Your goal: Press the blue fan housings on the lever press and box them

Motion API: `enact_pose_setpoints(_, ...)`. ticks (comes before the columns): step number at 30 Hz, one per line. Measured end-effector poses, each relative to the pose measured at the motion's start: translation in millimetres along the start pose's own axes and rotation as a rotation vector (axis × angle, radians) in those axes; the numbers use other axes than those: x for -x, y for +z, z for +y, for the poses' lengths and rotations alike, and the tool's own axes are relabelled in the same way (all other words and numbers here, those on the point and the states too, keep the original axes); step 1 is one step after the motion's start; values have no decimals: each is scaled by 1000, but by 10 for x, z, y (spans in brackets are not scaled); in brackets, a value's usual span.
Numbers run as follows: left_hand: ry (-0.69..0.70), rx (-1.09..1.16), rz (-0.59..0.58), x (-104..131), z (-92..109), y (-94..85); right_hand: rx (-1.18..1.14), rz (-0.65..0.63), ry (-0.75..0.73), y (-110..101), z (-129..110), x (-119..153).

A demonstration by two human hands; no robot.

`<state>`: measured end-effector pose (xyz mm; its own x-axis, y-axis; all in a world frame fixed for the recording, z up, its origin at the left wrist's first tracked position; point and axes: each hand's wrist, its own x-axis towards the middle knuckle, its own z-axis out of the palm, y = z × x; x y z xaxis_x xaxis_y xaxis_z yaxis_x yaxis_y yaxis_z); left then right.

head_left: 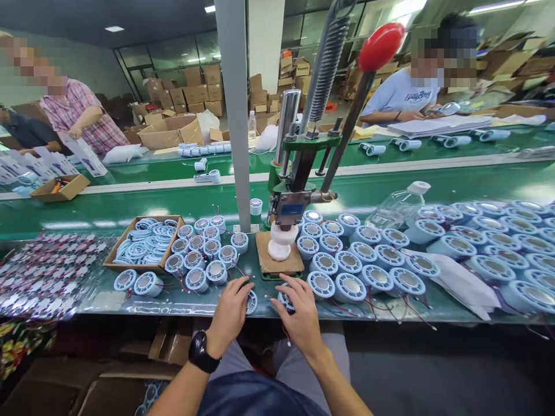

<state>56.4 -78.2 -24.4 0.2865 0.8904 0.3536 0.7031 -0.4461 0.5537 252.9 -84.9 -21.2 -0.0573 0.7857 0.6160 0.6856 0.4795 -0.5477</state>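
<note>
My left hand [233,306] is at the bench's front edge, fingers curled over a light-blue round part [252,303] with a slotted rim, mostly covered by the hand. Just to the right, my right hand [300,312] has thumb and fingers around a light-blue round housing [286,298]; thin red wires hang below it. Behind both hands stands a green hand press [295,199] with a red-knobbed lever [381,46]. Its white round die [284,234] sits above a white base piece [278,251] on a brown board [265,263].
Wired light-blue housings with silver discs stand left [196,279] and right [350,286] of the press. A carton [113,261] holds light-blue rings. Further off are wired flat parts [52,271], a clear bottle [401,205], a white sheet [466,286] and a metal post [236,115]. Co-workers sit across the green line.
</note>
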Motion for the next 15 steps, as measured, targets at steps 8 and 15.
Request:
enact_pose_setpoints(8, -120, -43, -32, 165, 26, -82, -185, -81, 94, -15, 65, 87)
enact_pose_setpoints(15, -216, 67, 71, 131, 13, -71, -120, -24, 254, 54, 43, 293)
